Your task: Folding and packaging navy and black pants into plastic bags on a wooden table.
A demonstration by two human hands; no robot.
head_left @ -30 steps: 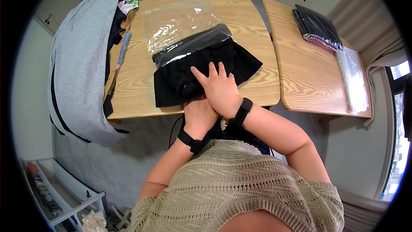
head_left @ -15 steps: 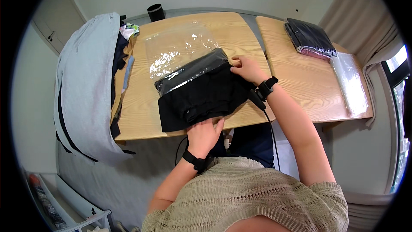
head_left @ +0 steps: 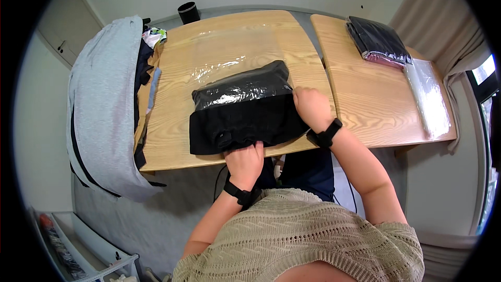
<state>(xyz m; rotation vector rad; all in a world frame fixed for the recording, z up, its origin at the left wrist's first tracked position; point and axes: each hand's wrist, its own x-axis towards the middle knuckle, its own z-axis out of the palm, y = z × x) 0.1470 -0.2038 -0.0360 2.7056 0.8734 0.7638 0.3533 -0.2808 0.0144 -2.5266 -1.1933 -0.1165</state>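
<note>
A folded black garment (head_left: 242,120) lies near the front of the wooden table, its far half inside a clear plastic bag (head_left: 237,39). The bag's flat, unfilled end stretches away toward the back. At the garment's near edge is my left hand (head_left: 244,166), closed on the gathered cloth, thumb on top and the other fingers largely hidden in the folds. My right hand (head_left: 313,107) is closed at the right side, pinching the bag's edge where it meets the garment. Its fingertips are partly hidden.
A pile of clothes under a grey cloth (head_left: 104,104) covers the table's left side. On the second table (head_left: 360,102) at right are packed dark garments (head_left: 378,39) and a stack of clear bags (head_left: 428,99). A black bin (head_left: 188,13) stands behind.
My right hand has moved down and right along the bag's edge, its fingers now curled in. The bag's far end has swung right and the garment lies straighter. My left hand has barely shifted.
</note>
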